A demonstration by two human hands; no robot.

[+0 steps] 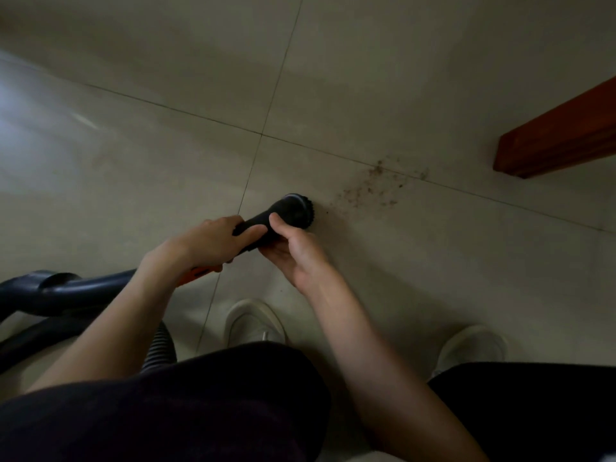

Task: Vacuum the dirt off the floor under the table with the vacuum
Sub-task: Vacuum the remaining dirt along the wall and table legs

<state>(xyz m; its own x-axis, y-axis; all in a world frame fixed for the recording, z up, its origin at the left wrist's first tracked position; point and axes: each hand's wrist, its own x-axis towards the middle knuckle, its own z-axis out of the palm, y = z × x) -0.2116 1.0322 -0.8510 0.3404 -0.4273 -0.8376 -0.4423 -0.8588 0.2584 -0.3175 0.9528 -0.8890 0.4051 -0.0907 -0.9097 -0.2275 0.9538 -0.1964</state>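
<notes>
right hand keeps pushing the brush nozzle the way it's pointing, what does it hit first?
Probably the dirt patch: the right hand aims the brush nozzle up-right toward it, bare floor tile between. The wooden table leg lies farther; depth unclear.

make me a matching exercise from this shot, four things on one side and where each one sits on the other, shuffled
Things:
1. dirt
2. brush nozzle
3. wooden table leg
4. ribbed hose

Places:
A. right edge of the view, beyond the dirt
B. gripped by the left hand and right hand
C. scattered on the tile floor along a grout line
D. lower left, beside the left forearm

Pairs: 1-C, 2-B, 3-A, 4-D
</notes>
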